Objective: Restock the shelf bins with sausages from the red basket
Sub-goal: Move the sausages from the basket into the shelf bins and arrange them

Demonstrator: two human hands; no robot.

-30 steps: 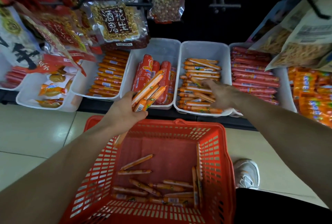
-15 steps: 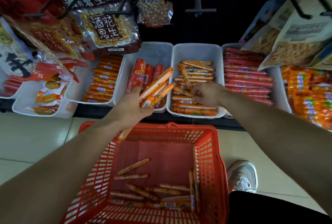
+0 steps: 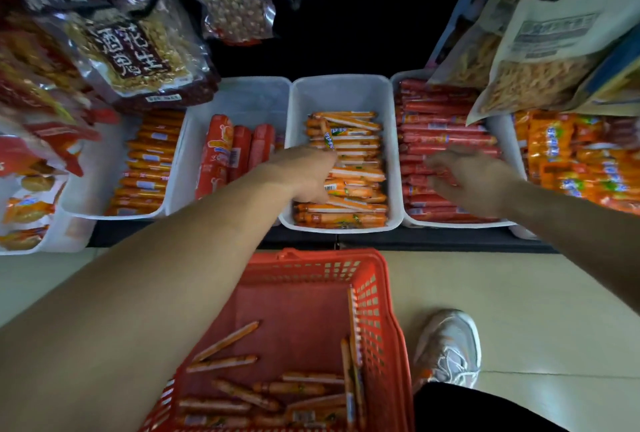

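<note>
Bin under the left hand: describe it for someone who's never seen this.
Start at the red basket on the floor. The white bin straight beyond its far rim is it. It holds thin orange sausages; both adjoining bins hold red ones.

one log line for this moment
left hand grips sausages in white bin | right hand open above neighbouring bin | red basket not empty

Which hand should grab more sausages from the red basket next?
Probably the right hand: it hangs open and empty, while the left hand is down among the sausages in the middle bin.
</note>
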